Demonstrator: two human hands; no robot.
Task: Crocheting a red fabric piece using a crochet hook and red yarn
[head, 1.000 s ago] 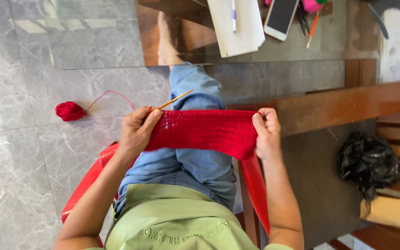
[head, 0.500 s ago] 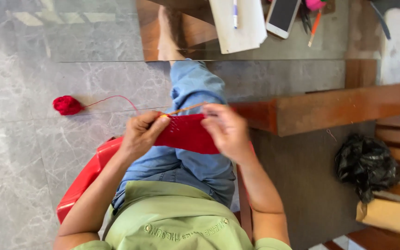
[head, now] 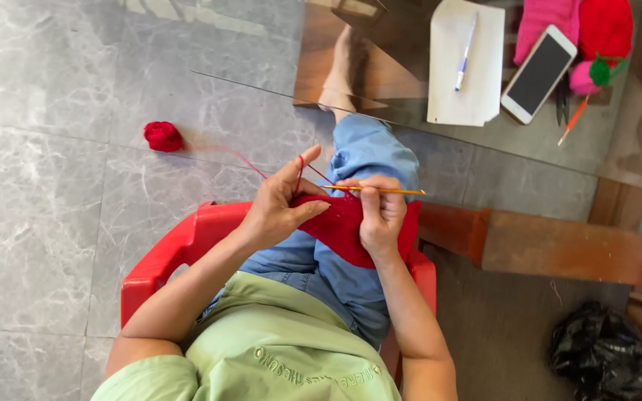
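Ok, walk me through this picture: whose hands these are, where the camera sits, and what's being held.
The camera is worn on a person's head and looks down at their own lap. They sit in a red plastic chair on a grey tiled floor. The left hand grips a red crocheted piece, with red yarn looped over its index finger. The right hand holds a yellow crochet hook against that piece. The yarn runs to a red ball on the floor. Ahead, a glass table carries paper, a pen and a phone.
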